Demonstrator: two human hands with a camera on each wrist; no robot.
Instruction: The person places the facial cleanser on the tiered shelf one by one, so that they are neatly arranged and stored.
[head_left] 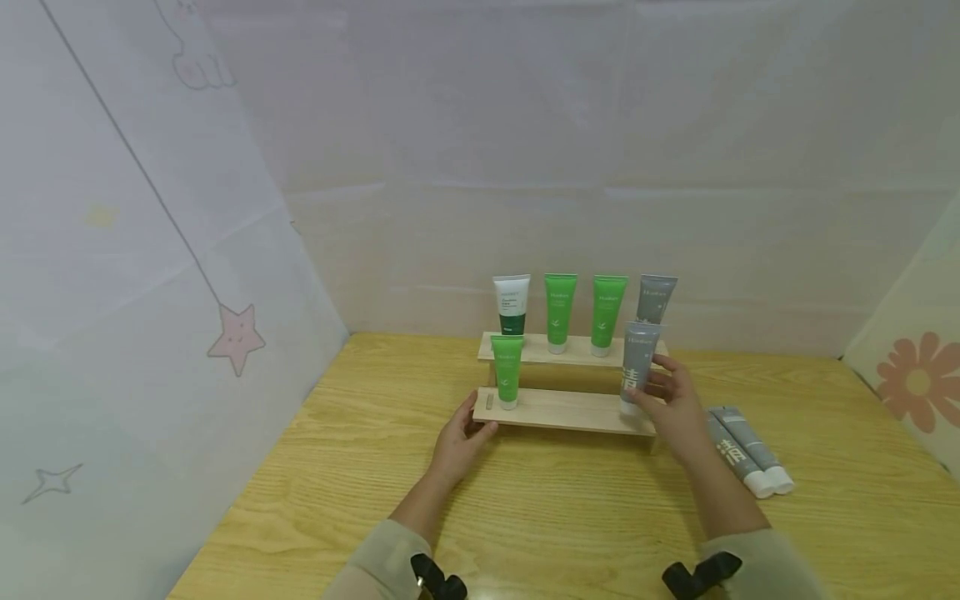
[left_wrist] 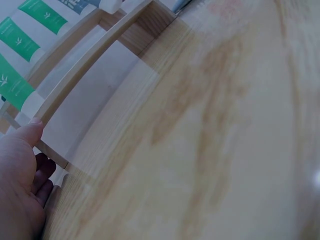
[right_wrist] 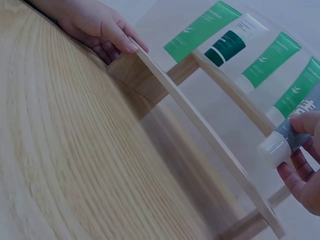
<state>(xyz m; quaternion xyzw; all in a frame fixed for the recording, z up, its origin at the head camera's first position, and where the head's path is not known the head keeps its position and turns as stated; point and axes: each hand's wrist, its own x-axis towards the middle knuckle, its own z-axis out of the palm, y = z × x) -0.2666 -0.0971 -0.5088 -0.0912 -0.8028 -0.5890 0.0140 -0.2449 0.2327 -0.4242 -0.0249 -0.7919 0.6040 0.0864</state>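
Observation:
A two-step wooden rack (head_left: 570, 408) stands on the table. My left hand (head_left: 456, 443) grips the left end of its lower step, the thumb on the front edge (left_wrist: 35, 125) and the other fingers curled beside the end. My right hand (head_left: 675, 408) pinches a grey tube (head_left: 639, 358) near its white cap (right_wrist: 275, 149), cap down, over the right end of the lower step. On that step's left end stands a green tube (head_left: 507, 371). The upper step carries a white and dark green tube (head_left: 513, 304), two green tubes (head_left: 560, 310) and another grey tube (head_left: 656, 298), partly hidden by the held one.
Two grey tubes (head_left: 738, 450) with white caps lie side by side on the wooden table (head_left: 570, 508), right of the rack and close to my right forearm. A pale cloth backdrop (head_left: 600, 167) hangs behind the table and along both sides.

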